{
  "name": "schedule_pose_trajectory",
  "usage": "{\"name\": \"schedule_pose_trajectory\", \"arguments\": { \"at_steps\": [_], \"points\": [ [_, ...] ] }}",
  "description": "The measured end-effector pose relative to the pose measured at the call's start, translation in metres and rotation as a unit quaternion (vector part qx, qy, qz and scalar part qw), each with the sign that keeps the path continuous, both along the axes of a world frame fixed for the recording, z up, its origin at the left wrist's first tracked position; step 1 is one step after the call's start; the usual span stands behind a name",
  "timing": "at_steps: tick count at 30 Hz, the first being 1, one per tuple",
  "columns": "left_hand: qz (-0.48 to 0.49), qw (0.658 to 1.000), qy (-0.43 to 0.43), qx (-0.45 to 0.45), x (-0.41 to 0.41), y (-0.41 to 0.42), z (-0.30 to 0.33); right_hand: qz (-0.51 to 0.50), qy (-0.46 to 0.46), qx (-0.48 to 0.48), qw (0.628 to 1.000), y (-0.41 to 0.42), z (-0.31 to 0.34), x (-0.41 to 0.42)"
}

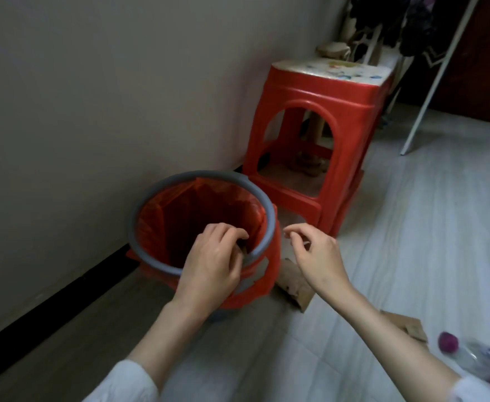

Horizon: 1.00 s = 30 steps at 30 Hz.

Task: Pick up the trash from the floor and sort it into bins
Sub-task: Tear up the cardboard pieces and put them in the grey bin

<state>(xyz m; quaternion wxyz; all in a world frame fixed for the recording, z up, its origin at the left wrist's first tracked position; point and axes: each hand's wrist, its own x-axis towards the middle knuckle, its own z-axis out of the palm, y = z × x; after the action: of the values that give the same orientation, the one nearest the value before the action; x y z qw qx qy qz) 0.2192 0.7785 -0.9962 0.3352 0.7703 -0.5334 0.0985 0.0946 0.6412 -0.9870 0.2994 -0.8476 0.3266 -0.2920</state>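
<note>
The red-lined bin (203,219) with its grey rim stood by the wall; the left hand (211,262) curled round something brownish, the right hand (316,256) hung loosely empty.

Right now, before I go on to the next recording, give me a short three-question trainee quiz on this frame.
1. True or false: the left hand is over the mouth of the red-lined bin.
2. What stands right behind the bin, against the wall? A) a red plastic stool B) a blue crate C) a wooden chair
3. Name one piece of trash that lies on the floor to the right of the bin.

Key:
1. True; its curled fingers seem to hold something small and brown at the grey rim.
2. A.
3. The flattened cardboard beside the bin; the purple ball and the plastic bottle also count.
</note>
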Motion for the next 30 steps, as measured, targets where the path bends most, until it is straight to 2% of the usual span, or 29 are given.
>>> {"name": "schedule_pose_trajectory", "arguments": {
  "at_steps": [3,7,11,16,21,24,27,30],
  "points": [
    [-0.097,0.995,-0.024,0.019,-0.040,-0.025,-0.014,-0.048,0.071,0.024,0.996,-0.024,-0.030,-0.050],
    [-0.158,0.979,-0.022,0.123,-0.086,-0.051,-0.073,-0.096,0.223,0.059,0.968,-0.065,-0.091,-0.119],
    [-0.149,0.956,0.033,0.250,-0.109,-0.075,-0.133,-0.138,0.351,0.112,0.919,-0.100,-0.151,-0.176],
    [-0.102,0.905,0.040,0.410,-0.099,-0.112,-0.170,-0.178,0.418,0.089,0.886,-0.128,-0.204,-0.214],
    [-0.074,0.909,0.077,0.404,-0.093,-0.144,-0.195,-0.205,0.429,0.161,0.865,-0.139,-0.232,-0.204],
    [-0.052,0.901,0.096,0.421,-0.095,-0.157,-0.211,-0.146,0.413,0.087,0.895,-0.121,-0.243,-0.175],
    [-0.036,0.883,0.135,0.449,-0.096,-0.156,-0.221,-0.116,0.316,-0.003,0.942,-0.093,-0.247,-0.155],
    [-0.034,0.891,0.065,0.447,-0.102,-0.141,-0.221,-0.133,0.311,-0.004,0.941,-0.085,-0.247,-0.155]
  ]
}}
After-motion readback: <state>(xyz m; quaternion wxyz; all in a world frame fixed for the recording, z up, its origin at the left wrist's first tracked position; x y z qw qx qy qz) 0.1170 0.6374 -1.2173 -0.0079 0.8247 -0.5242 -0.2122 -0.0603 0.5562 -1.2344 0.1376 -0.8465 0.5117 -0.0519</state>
